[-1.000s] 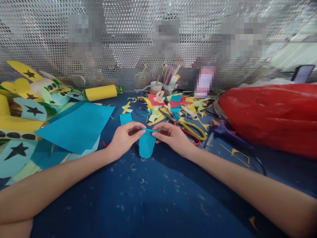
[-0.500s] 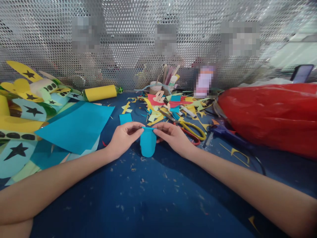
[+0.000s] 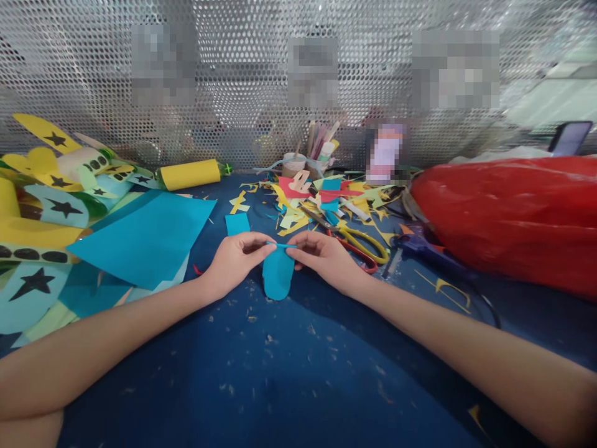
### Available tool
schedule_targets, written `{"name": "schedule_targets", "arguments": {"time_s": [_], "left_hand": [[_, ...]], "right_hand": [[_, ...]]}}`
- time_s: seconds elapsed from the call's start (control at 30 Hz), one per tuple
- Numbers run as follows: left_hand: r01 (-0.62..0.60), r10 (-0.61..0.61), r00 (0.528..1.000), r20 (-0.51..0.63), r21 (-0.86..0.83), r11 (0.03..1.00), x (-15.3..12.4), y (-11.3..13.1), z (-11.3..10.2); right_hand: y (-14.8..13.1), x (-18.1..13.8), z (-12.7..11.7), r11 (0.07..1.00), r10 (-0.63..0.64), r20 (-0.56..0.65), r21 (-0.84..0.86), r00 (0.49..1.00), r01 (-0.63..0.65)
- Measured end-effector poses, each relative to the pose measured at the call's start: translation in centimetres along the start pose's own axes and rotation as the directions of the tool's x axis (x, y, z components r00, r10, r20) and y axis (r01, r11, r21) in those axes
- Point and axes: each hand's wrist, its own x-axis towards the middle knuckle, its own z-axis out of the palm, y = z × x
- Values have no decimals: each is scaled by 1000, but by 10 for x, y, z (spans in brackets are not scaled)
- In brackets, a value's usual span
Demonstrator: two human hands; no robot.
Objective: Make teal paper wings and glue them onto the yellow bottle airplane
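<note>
A small blue paper cutout (image 3: pixel 278 277) with a rounded lower end hangs between my hands above the blue table (image 3: pixel 261 373). Its top edge is bent into a narrow fold. My left hand (image 3: pixel 240 258) pinches the left end of that fold between thumb and fingers. At the right end, my right hand (image 3: pixel 321 258) grips the same fold, its fingers partly hidden behind the paper. Just beyond my left hand lies a small blue paper rectangle (image 3: pixel 237 223). Scissors with yellow handles (image 3: pixel 368 244) and an orange-red handle (image 3: pixel 361 258) rest beyond my right hand.
Blue paper sheets (image 3: pixel 144 239) and paper-covered model planes (image 3: pixel 69 174) crowd the left. Paper scraps (image 3: pixel 298 208) and a cup of sticks (image 3: pixel 295 165) stand at the back. On the right are a purple glue gun (image 3: pixel 431 254) and a red plastic bag (image 3: pixel 513 218).
The top fold of the blue cutout has tipped slightly toward me. Both thumbs have shifted inward along it, and the cutout hangs a little lower. The surroundings look the same.
</note>
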Motion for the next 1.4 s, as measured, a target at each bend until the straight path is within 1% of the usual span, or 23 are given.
{"name": "schedule_targets", "arguments": {"time_s": [0.2, 0.4, 0.53, 0.6, 0.77, 0.93, 1.0, 1.1, 1.23, 1.33, 1.4], "left_hand": [[-17, 17, 1000, 10, 15, 1000, 1, -2, -1], [-69, 69, 998, -1, 49, 996, 1, -3, -1], [-47, 48, 999, 17, -19, 999, 1, -4, -1], [-45, 46, 999, 13, -47, 998, 1, -5, -1], [-45, 45, 999, 2, -38, 998, 0, -5, 0], [-80, 83, 991, 105, -36, 996, -2, -6, 2], [-92, 95, 988, 120, -36, 995, -2, -6, 3], [-88, 92, 991, 95, -46, 995, -1, -6, 2], [-37, 42, 997, 71, -59, 998, 2, -4, 1], [14, -2, 996, 88, -138, 990, 4, -4, 0], [65, -37, 991, 127, -217, 974, 6, -6, -1]], "right_hand": [[2, 1, -1, 999, 2, 4, 37, 1000, -3], [0, 1, -1, 996, 22, -24, 88, 999, -20], [0, 1, -2, 995, 15, -13, 98, 1000, -14], [-1, 0, -2, 997, 8, -6, 78, 1000, -8], [-2, -1, 1, 1000, -15, 18, 17, 1000, 15], [-5, -3, 2, 978, -127, 41, -160, 991, 132], [-5, -3, 2, 972, -142, 34, -186, 989, 146], [-5, -3, 1, 986, -100, 24, -131, 995, 102], [-4, -3, -1, 998, -46, 35, -37, 998, 48], [-3, -2, -2, 998, -39, 25, 44, 999, 38], [-2, -2, -2, 995, -25, 30, 96, 999, 22]]}}
